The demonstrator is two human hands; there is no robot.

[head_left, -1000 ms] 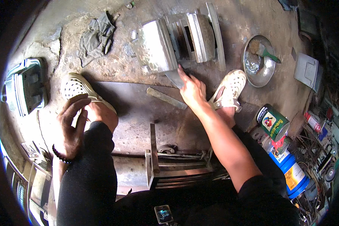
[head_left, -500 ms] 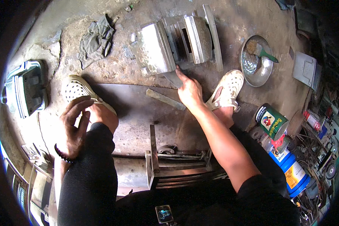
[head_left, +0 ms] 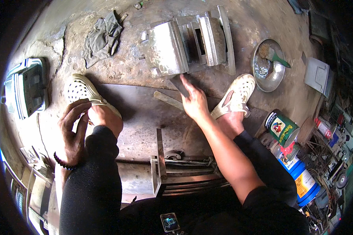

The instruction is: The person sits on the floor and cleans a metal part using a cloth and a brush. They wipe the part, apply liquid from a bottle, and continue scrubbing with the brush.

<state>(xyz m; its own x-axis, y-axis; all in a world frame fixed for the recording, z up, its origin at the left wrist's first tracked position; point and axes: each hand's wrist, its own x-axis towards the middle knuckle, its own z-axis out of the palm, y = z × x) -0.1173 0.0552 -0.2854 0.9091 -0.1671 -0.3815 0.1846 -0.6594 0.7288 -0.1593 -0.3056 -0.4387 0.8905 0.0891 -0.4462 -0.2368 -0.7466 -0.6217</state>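
A silver metal housing (head_left: 165,49) with ribs and a flange lies on the floor ahead of me. My right hand (head_left: 195,102) is just below its near edge, closed on a dark flat sheet (head_left: 178,86) that looks like sandpaper. The index finger stretches along the sheet; the other fingers are partly hidden. My left hand (head_left: 72,127), with a dark bead bracelet, rests by my left shin. Its fingers are loosely curved and apart, with nothing seen in them. A narrow flat strip (head_left: 168,100) lies to the left of my right hand.
A round metal bowl (head_left: 279,78) holds liquid and a green-handled brush (head_left: 276,57). A grey rag (head_left: 102,41) lies at far left, a heavy metal part (head_left: 27,88) below it. A green can (head_left: 281,127) and blue bucket (head_left: 306,186) stand right. A metal frame (head_left: 184,178) sits between my legs.
My right hand has drawn slightly back toward me and left with the dark sheet, away from the housing's edge. My left hand has hardly moved. The view has shifted a little.
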